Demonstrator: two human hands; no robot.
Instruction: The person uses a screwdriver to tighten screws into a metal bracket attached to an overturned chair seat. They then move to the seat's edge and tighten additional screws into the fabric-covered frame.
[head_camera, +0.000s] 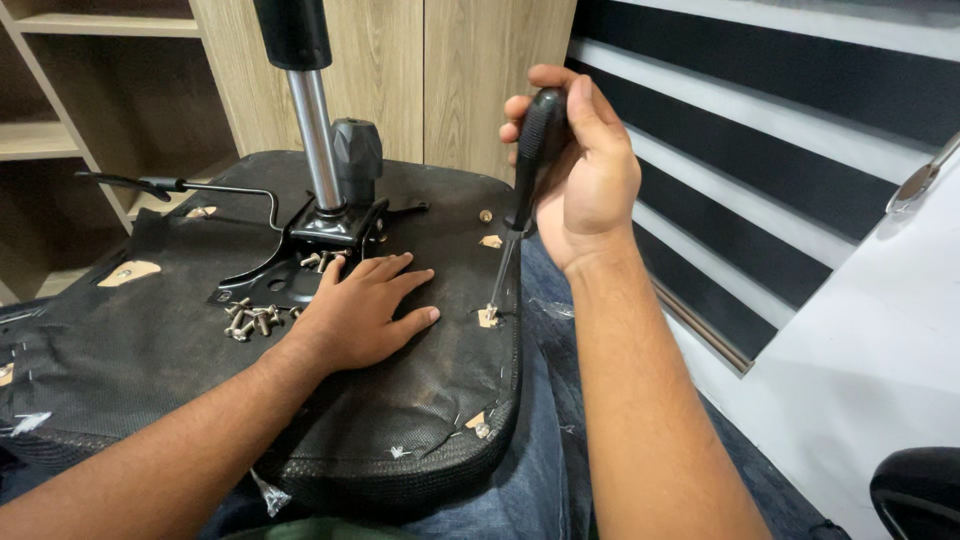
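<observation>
Wooden cabinet panels (400, 70) close off the far side of the room, with open shelves (60, 140) at far left and a wall of dark and pale horizontal bands (780, 150) on the right; a pale surface (880, 340) runs along the near right, and what it belongs to cannot be made out. No bench carries the work; an upturned chair seat (150, 350), its underside covered in black fabric, lies across the person's lap, jeans (540, 430) showing beneath its near right edge. From the seat's black metal mounting plate (320, 235) a chrome gas column (315, 140) rises toward the top, its upper end cut off; a thin lever (180, 186) runs off the plate to the left. Loose screws (250, 320) lie in a small heap just left of the left hand (360, 315), which rests flat on the fabric, fingers (395, 270) spread and holding nothing. The right hand (585, 170) is wrapped tight around the black handle of a screwdriver (525, 170), fingers curled shut on it; the tool stands nearly upright, its tip set on a screw (489, 316) in a pale patch near the seat's right edge. Torn spots in the fabric show pale wood (130, 272); a dark rounded shape (915, 490) at near right is cut off and cannot be identified.
</observation>
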